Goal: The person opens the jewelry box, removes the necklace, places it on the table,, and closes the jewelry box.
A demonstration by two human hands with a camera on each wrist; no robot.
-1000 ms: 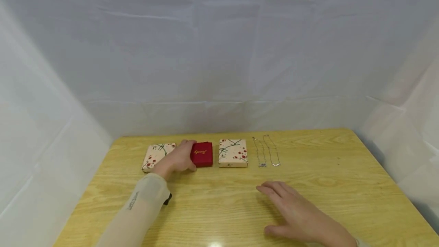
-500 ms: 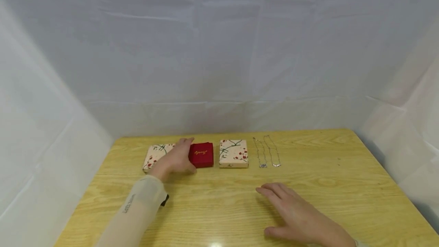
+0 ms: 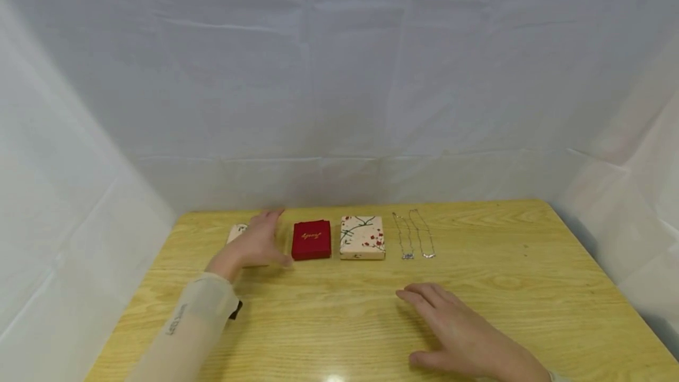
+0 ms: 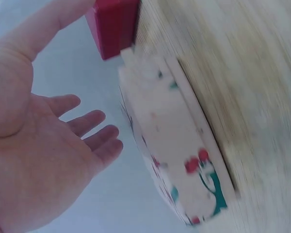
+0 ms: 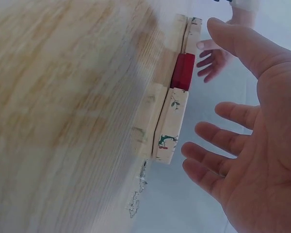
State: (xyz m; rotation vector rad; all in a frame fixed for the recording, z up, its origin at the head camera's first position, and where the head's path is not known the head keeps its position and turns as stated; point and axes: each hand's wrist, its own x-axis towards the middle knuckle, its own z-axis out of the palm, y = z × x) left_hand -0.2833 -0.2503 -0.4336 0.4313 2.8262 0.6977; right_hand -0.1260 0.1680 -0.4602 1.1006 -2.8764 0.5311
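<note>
My left hand (image 3: 254,244) hovers over the left cream floral box (image 4: 172,141), fingers spread and holding nothing. It hides most of that box in the head view. Just right of the thumb lies a red box (image 3: 312,241) with gold lettering. A second cream box (image 3: 362,239), printed with red blossoms and green branches, sits beside the red one. Two thin silver necklaces, one with a bluish pendant (image 3: 407,256) and one with a curved pale pendant (image 3: 428,256), lie further right. My right hand (image 3: 458,335) is held over the near right of the table, fingers relaxed, nothing in it.
Everything lies in a row along the far side of a wooden table (image 3: 339,317). White sheeting (image 3: 339,105) hangs behind the table and along both sides. The left sleeve (image 3: 185,323) passes over the table's left part.
My left hand has moved left, off the red box and over the left floral box; the red box is now fully uncovered. My right hand stays where it was.
</note>
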